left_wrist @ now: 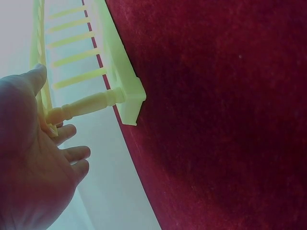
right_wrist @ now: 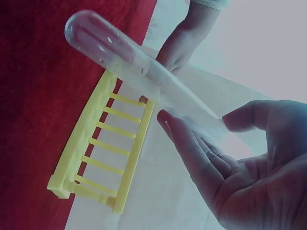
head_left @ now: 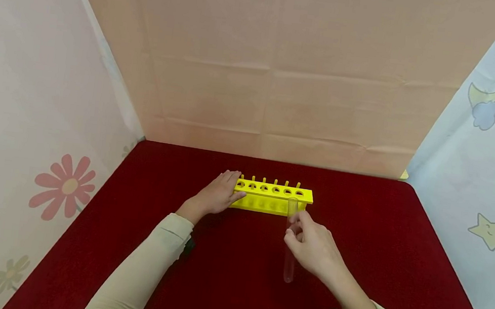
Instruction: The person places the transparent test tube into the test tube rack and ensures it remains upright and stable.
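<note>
A yellow test tube rack (head_left: 273,192) stands on the dark red table, with a row of round holes along its top and pegs behind. My left hand (head_left: 221,192) grips the rack's left end. In the left wrist view the thumb (left_wrist: 37,76) lies on one side of the top plate, and fingers show beyond it. My right hand (head_left: 315,241) pinches a clear glass test tube (head_left: 288,269) between thumb and fingers, just in front of the rack's right end. The tube's rounded end (right_wrist: 88,31) points away from the palm in the right wrist view. No tubes show in the rack.
The dark red tabletop (head_left: 232,285) spreads around the rack. A tan backdrop (head_left: 265,75) rises behind it. Printed white sheets hang at the left (head_left: 15,97) and the right (head_left: 484,166).
</note>
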A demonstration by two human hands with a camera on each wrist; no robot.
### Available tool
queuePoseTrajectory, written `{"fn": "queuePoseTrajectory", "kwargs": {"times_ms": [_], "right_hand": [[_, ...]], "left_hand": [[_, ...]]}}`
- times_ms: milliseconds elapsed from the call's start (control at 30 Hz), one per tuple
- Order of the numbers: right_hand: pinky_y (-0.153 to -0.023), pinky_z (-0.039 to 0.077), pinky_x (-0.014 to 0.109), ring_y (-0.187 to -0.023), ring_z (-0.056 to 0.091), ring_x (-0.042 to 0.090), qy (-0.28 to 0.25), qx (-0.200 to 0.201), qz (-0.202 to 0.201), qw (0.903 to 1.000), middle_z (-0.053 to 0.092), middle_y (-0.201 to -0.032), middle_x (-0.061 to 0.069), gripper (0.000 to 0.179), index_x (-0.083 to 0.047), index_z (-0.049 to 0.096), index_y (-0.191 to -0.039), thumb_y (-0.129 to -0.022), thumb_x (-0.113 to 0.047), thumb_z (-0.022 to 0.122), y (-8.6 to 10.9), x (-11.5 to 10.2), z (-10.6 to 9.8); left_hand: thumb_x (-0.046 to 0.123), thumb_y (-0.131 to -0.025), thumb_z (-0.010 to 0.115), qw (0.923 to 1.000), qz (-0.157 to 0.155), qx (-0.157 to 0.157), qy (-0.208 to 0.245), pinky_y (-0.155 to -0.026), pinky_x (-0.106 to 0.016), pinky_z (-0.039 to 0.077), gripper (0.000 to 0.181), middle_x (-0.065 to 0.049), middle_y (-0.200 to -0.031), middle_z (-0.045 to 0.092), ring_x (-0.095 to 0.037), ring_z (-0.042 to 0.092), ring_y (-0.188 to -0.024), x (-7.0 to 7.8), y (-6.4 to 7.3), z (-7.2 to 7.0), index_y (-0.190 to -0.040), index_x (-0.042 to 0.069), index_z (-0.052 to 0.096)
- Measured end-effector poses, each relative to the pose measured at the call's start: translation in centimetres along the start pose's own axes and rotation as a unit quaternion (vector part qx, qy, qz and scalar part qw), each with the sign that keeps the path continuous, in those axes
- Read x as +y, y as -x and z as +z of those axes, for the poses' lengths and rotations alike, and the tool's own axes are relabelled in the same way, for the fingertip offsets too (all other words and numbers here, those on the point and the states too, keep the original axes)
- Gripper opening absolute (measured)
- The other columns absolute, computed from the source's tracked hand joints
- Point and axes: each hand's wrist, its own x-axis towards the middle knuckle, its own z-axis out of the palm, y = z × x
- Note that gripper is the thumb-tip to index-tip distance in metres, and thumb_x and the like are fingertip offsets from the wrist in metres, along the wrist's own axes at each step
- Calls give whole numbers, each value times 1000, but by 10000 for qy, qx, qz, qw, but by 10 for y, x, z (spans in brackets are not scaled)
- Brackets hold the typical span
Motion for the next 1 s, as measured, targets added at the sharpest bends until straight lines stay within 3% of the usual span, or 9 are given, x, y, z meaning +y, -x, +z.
{"fn": "queuePoseTrajectory", "kwargs": {"times_ms": [1000], "right_hand": [[-68, 57, 33, -88, 73, 19, -502, 268, -203, 9982, 72, -107, 8, 25, -7, 58, -117, -95, -18, 63, -18, -16, -1]], "left_hand": [[49, -107, 43, 9999, 28, 69, 144, -125, -44, 16, 75, -16, -162, 28, -32, 20, -154, -1, 0, 2, -160, 2, 19]]}}
